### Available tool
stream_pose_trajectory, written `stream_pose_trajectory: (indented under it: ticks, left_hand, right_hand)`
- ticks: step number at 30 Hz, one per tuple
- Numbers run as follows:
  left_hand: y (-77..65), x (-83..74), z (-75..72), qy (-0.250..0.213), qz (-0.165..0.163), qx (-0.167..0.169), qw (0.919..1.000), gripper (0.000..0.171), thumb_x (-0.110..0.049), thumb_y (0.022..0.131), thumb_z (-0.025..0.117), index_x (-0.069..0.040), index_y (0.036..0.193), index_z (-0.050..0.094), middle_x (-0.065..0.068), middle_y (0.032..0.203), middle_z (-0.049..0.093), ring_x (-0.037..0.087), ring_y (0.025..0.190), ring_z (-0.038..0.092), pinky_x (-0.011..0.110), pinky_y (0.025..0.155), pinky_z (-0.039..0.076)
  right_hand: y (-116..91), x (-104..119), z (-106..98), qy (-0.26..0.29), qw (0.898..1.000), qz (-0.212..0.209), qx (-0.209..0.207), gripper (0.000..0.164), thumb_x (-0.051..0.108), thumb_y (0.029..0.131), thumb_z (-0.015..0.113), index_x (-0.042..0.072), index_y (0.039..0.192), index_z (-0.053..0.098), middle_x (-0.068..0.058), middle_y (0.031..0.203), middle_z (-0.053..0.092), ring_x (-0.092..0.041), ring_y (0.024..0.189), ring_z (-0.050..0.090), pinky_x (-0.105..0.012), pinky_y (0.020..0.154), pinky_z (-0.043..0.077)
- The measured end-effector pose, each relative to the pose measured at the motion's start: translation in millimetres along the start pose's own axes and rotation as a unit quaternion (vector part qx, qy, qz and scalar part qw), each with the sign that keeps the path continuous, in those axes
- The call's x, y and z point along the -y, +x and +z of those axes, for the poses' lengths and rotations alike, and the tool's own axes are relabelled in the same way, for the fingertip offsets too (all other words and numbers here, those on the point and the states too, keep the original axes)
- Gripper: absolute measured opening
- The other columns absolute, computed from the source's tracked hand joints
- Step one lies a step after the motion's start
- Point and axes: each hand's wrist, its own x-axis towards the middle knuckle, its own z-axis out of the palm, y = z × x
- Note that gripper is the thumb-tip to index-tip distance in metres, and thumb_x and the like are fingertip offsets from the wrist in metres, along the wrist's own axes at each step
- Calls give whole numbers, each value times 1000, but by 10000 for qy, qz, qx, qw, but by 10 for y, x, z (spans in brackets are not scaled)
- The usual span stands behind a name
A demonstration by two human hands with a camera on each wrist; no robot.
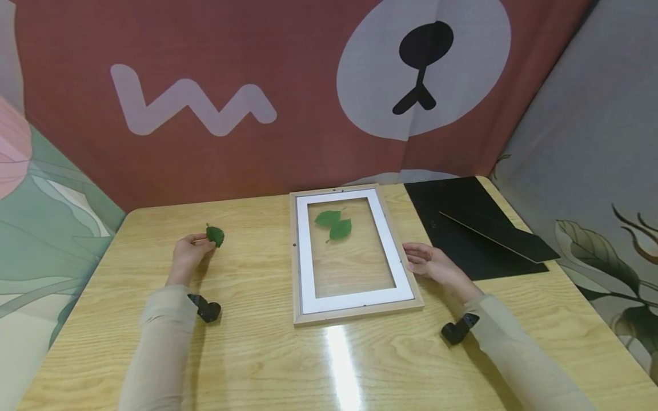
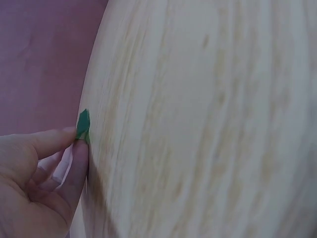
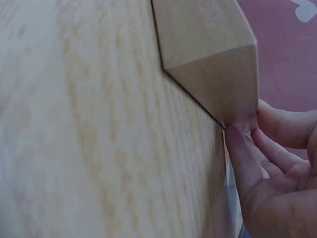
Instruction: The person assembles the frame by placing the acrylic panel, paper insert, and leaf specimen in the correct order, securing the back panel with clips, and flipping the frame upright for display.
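Note:
Near the left side of the table, my left hand [image 1: 189, 255] pinches a small green leaf [image 1: 216, 236] between thumb and fingertips. The left wrist view shows the leaf [image 2: 83, 125] nearly edge-on, close over the wood. A picture frame [image 1: 296, 274] of pale wood with a white mat [image 1: 307, 262] lies in the middle. Two green leaves, an upper leaf [image 1: 328, 218] and a lower leaf [image 1: 340, 229], overlap inside its window. On the frame's right side, my right hand [image 1: 434, 265] holds the edge, with thumb and fingertips at the wooden side [image 3: 213, 84] in the right wrist view.
A black board [image 1: 442, 200] lies flat at the right of the wooden table [image 1: 247, 354]. Across it rests a second, tilted dark panel [image 1: 509, 237], its corner reaching past the board. A red-brown printed cloth [image 1: 231, 165] hangs behind the table.

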Motion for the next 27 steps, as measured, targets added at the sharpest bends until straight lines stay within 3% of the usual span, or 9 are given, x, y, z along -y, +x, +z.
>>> stream_pose_trajectory:
  ticks: [9, 18, 27]
  left_hand:
    - [15, -4, 3, -121, 5, -159, 9998, 47, -10, 94, 52, 5, 138, 44, 8, 103, 66, -10, 64, 57, 8, 64, 50]
    - [-56, -96, 35, -52, 212, 314, 9993, 51, -15, 96, 42, 0, 145, 36, 23, 131, 51, -3, 79, 61, 15, 79, 55]
    - [-109, -277, 119, -256, 469, 631, 9966, 47, -21, 102, 41, 4, 141, 40, 15, 118, 54, -3, 82, 60, 22, 89, 56]
  right_hand:
    - [10, -22, -6, -39, 10000, 22, -40, 57, 8, 95, 54, -7, 145, 30, -29, 148, 35, -40, 138, 35, -21, 101, 48]
    - [3, -9, -1, 38, 10000, -49, 17, 58, 8, 96, 54, -9, 145, 27, -31, 148, 33, -42, 138, 35, -16, 96, 49]
    - [9, -3, -2, 48, 10000, 54, -12, 58, 8, 96, 54, -8, 145, 28, -30, 148, 34, -40, 138, 35, -18, 98, 48]
